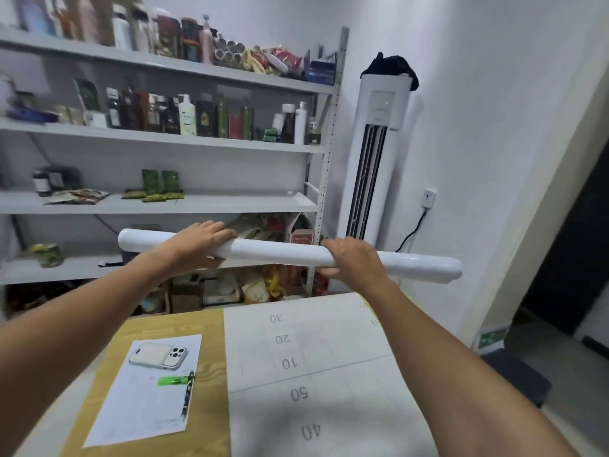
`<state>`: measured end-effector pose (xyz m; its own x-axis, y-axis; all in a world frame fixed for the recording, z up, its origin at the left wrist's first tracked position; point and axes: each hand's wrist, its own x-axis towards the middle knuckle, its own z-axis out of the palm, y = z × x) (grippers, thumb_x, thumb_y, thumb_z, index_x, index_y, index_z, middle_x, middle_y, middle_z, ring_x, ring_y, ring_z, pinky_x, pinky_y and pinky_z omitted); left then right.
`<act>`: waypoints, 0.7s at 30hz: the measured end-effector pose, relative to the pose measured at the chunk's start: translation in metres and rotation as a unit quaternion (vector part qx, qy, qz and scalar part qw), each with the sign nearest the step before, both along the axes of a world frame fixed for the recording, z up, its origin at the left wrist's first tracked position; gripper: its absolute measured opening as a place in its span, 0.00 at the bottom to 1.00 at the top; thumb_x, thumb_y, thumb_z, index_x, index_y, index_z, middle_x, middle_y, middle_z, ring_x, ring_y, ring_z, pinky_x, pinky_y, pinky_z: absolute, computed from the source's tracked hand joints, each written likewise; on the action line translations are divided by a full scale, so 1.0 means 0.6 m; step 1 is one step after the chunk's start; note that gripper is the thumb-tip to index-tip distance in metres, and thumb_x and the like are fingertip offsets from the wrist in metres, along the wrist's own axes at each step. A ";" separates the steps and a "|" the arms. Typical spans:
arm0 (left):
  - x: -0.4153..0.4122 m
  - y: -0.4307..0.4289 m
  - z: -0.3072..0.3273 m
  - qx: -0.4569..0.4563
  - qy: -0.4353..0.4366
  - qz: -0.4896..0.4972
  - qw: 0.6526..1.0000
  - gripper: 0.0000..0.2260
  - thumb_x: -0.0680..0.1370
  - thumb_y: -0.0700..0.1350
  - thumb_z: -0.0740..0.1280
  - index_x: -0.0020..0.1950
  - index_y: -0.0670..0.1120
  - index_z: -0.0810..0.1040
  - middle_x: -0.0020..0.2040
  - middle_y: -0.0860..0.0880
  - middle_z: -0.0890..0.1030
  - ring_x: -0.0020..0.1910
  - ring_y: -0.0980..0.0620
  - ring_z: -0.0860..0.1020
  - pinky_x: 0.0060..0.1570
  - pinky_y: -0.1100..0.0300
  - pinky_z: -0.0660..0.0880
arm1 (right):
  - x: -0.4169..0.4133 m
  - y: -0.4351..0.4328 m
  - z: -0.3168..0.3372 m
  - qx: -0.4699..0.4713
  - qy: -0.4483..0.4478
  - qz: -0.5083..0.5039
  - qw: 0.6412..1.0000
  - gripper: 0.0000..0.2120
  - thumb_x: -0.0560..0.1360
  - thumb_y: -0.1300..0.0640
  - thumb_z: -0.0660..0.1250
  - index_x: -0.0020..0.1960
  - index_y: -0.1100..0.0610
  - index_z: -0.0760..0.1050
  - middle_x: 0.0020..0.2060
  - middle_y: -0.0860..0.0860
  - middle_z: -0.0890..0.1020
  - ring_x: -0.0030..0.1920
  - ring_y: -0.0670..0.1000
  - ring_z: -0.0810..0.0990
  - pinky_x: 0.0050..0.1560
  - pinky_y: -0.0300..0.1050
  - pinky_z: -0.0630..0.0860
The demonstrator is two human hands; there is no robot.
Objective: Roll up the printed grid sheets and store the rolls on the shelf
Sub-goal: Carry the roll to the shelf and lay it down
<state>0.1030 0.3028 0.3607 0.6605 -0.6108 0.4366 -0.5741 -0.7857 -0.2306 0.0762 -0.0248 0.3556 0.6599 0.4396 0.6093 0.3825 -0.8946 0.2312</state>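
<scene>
both arms stretched forward over the wooden table [148, 328], forearms bare, reaching toward the metal shelf unit [164, 206]. left hand [197, 244] curled palm-down over the rolled white sheet [280, 252], fingers wrapped across its top, thumb tucked under. right hand [354, 262] clamped round the same roll further along, knuckles up, fingers closed around it. roll held level in the air, well above the table, in front of the lower shelves. below, flat on the table, a printed grid sheet [313, 374] with numbers; beside it a paper [145, 390] carrying a phone [158, 355] and a pen [188, 394].
</scene>
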 end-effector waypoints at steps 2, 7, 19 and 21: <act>-0.007 0.031 0.007 -0.007 -0.001 0.001 1.000 0.26 0.62 0.42 0.77 0.58 0.42 0.75 0.47 0.43 0.78 0.43 0.42 0.77 0.41 0.52 0.74 | -0.004 0.034 0.009 -0.005 -0.001 -0.001 1.000 0.16 0.66 0.46 0.72 0.48 0.53 0.77 0.36 0.50 0.81 0.36 0.54 0.78 0.34 0.43 0.65; -0.010 0.084 0.013 -0.022 0.001 0.005 1.000 0.26 0.64 0.42 0.77 0.60 0.42 0.74 0.49 0.43 0.77 0.46 0.44 0.76 0.44 0.51 0.73 | -0.001 0.092 0.028 -0.003 0.006 0.005 1.000 0.17 0.67 0.46 0.72 0.50 0.55 0.76 0.40 0.52 0.81 0.39 0.55 0.78 0.37 0.43 0.65; 0.092 0.200 0.022 -0.018 0.008 0.025 0.999 0.26 0.66 0.43 0.75 0.61 0.44 0.72 0.52 0.46 0.76 0.47 0.50 0.74 0.47 0.57 0.73 | 0.086 0.212 0.035 -0.015 0.030 -0.025 0.999 0.20 0.70 0.43 0.67 0.58 0.52 0.72 0.49 0.50 0.81 0.48 0.52 0.77 0.48 0.47 0.73; 0.117 0.217 0.030 -0.013 0.006 0.020 1.000 0.25 0.66 0.44 0.76 0.61 0.44 0.72 0.52 0.46 0.76 0.45 0.51 0.73 0.45 0.59 0.72 | 0.108 0.229 0.038 -0.009 0.022 -0.031 0.999 0.21 0.70 0.44 0.68 0.59 0.52 0.72 0.49 0.50 0.81 0.48 0.52 0.77 0.48 0.47 0.72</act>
